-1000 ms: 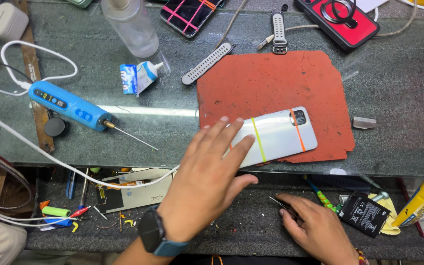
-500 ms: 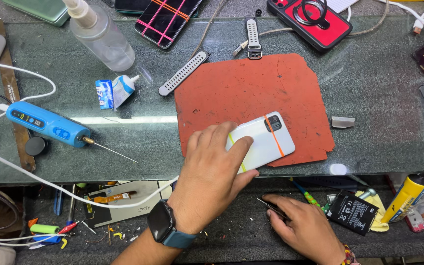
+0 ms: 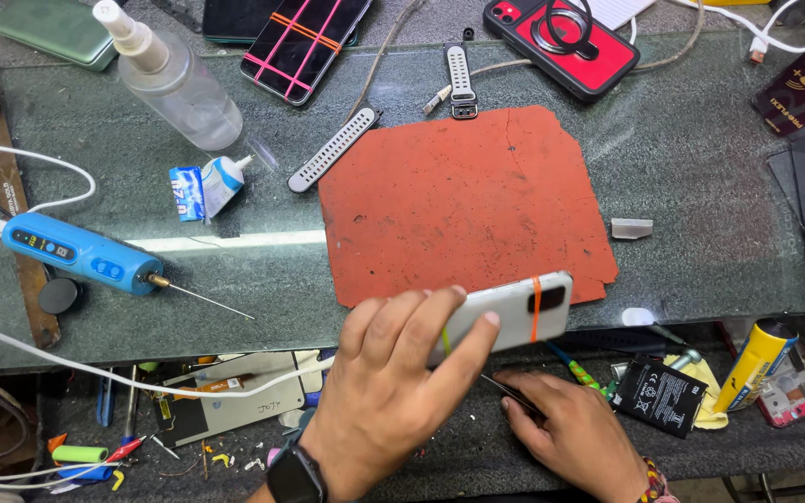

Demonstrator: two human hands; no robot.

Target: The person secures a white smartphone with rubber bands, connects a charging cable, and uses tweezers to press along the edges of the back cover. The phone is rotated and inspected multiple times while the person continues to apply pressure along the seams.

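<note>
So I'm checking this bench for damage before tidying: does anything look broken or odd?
Yes. The red-brown work mat has a crack running down from its top edge and ragged, chipped corners. The left hand holds a white phone bound with orange and green rubber bands. Two watch strap halves lie detached.

A single camera sits on the person's head and looks steeply down onto the worktop (image 3: 701, 233), almost from straight above. The far edge of the worktop lies near the top of the picture, the near edge crosses the lower third, and a lower shelf (image 3: 440, 466) fills the strip below it. The view is close: the red mat (image 3: 458, 196) takes up the middle, and both hands enter from the bottom edge, cut off at the wrists.
</note>
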